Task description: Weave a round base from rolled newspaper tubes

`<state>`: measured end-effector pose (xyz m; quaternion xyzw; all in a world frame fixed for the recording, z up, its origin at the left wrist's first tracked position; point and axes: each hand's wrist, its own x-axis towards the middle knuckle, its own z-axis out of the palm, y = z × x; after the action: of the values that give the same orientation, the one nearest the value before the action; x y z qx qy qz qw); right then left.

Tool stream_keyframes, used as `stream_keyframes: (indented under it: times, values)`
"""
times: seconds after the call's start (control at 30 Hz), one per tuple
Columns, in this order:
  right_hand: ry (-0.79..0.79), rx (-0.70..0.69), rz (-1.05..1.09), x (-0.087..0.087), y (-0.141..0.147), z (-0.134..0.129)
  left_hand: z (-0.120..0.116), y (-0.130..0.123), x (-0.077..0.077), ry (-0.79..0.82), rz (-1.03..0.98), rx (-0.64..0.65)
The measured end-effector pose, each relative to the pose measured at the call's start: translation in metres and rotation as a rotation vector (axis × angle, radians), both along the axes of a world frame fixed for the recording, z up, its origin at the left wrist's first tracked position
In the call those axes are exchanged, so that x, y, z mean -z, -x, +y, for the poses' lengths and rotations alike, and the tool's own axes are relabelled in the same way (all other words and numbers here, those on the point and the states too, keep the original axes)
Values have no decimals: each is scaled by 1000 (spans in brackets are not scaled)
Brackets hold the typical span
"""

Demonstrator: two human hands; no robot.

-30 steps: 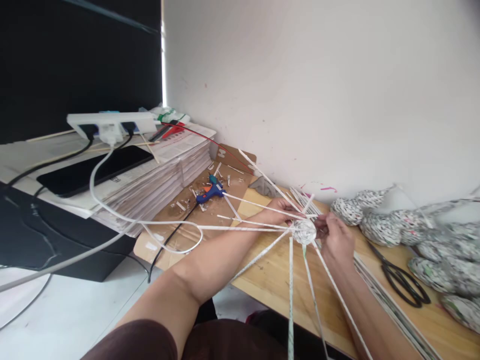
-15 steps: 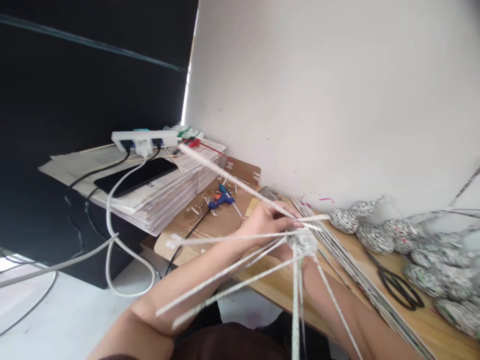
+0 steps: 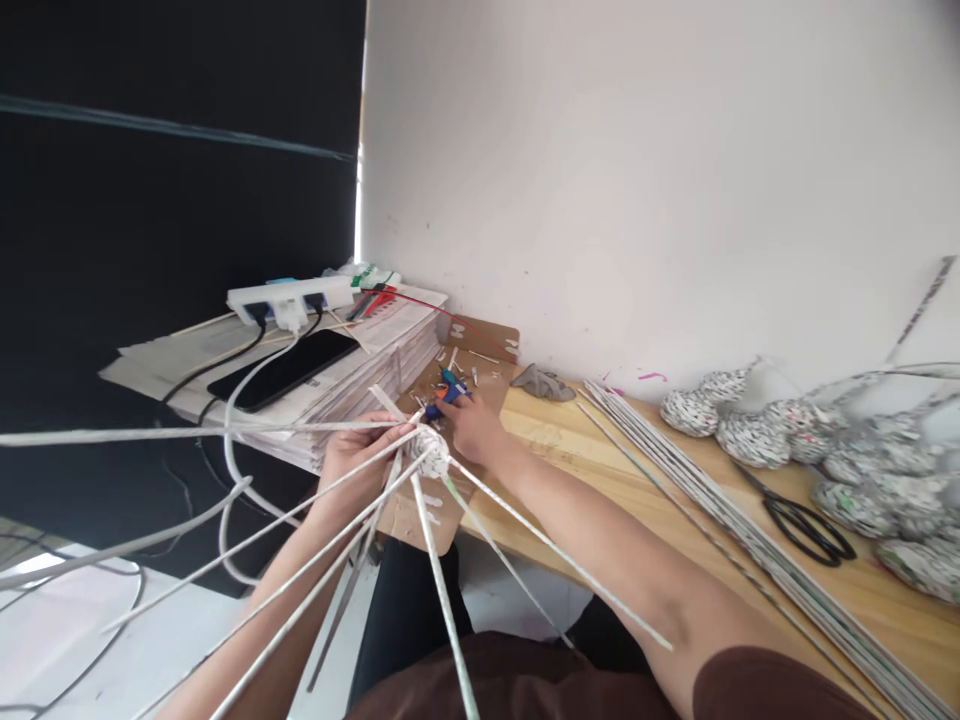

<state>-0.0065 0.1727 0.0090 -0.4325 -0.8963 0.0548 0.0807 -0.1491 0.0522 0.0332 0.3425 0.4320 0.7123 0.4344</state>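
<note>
My left hand (image 3: 360, 455) pinches the edge of a small round weave of rolled newspaper (image 3: 429, 452). Long paper sticks (image 3: 439, 575) fan out from this weave, several of them pointing towards me and to the left. Beyond it, my right hand (image 3: 472, 425) reaches over the cardboard with its fingers around the handle of a blue glue gun (image 3: 452, 387). The gun still lies low over the cardboard sheet (image 3: 420, 525); part of its handle is hidden by my fingers.
Paper scraps lie around the gun. A paper stack (image 3: 390, 375) at left bears a phone (image 3: 289, 368) and a power strip (image 3: 292, 300) with cables. To the right are a grey cloth (image 3: 541, 383), a bundle of paper sticks (image 3: 720, 515), scissors (image 3: 806, 530) and woven paper shapes (image 3: 754, 440).
The weave has moved left with my left hand. My right hand has left the weave and come to the glue gun. The view has shifted a little.
</note>
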Motion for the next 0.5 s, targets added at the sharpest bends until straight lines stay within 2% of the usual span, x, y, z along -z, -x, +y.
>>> stream_keyframes:
  times: [0.27, 0.37, 0.5]
  values:
    - [-97, 50, -69, -3, -1, 1, -17, 11, 15, 64, 5, -19]
    - [-40, 61, 31, -3, 4, 4, -21, 12, 17, 64, 13, -25]
    - [110, 69, 123, -2, 16, 9, -22, 12, 23, 53, -54, 4]
